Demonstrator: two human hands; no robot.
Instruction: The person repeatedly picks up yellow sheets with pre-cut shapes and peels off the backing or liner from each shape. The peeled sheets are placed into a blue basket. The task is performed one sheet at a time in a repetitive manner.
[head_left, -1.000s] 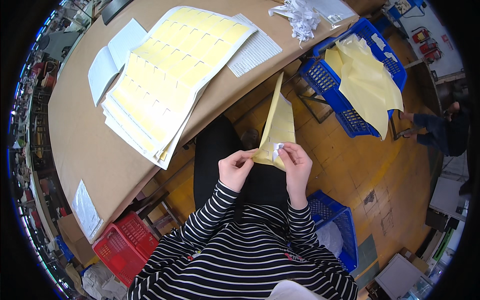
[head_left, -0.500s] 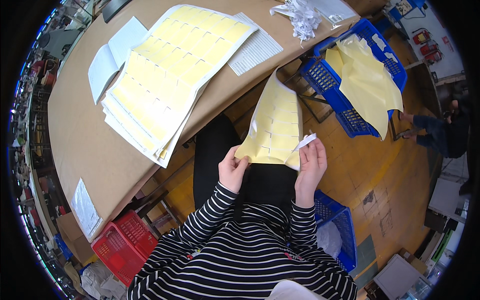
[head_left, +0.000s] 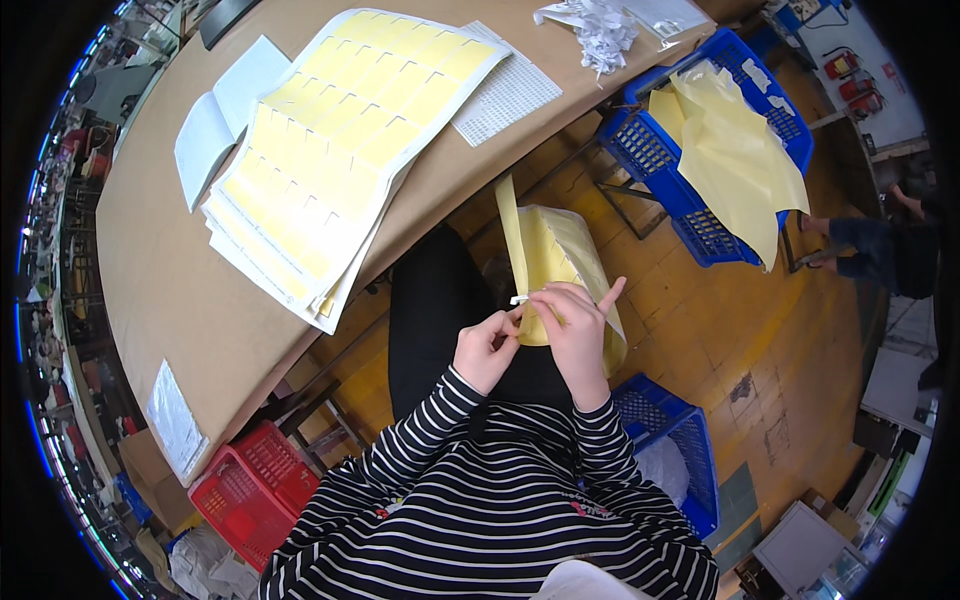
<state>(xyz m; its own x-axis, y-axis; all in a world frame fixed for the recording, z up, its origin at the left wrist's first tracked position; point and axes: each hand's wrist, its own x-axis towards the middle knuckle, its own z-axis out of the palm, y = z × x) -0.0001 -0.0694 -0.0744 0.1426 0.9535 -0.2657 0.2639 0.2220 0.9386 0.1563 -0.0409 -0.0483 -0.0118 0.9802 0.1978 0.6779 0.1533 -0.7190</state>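
Note:
Over my lap, a yellow sticker sheet [head_left: 563, 245] with a pale border hangs curled, its far part above the floor. My left hand [head_left: 487, 352] is closed in a pinch on its near left corner. Right beside it, my right hand [head_left: 575, 335] pinches a paper strip [head_left: 519, 299] whose small white end shows at the fingertips. The index or another finger of that hand sticks out to the right. A narrow yellow band [head_left: 512, 235] rises on the left of the sheet; whether it is a folded edge or a separate strip I cannot tell.
A stack of yellow sticker sheets [head_left: 330, 170] lies on the brown table [head_left: 140, 280] beside an open notebook [head_left: 210, 135]. Crumpled white strips [head_left: 603, 45] sit at the far edge. Blue crates [head_left: 690, 235] and a red crate [head_left: 240, 490] stand around me; yellow backing paper [head_left: 745, 165] fills one.
My right hand has moved left with the white strip, from the sheet's right corner to beside my left hand. The sheet, flat and stretched before, now curls, and a narrow band rises on its left.

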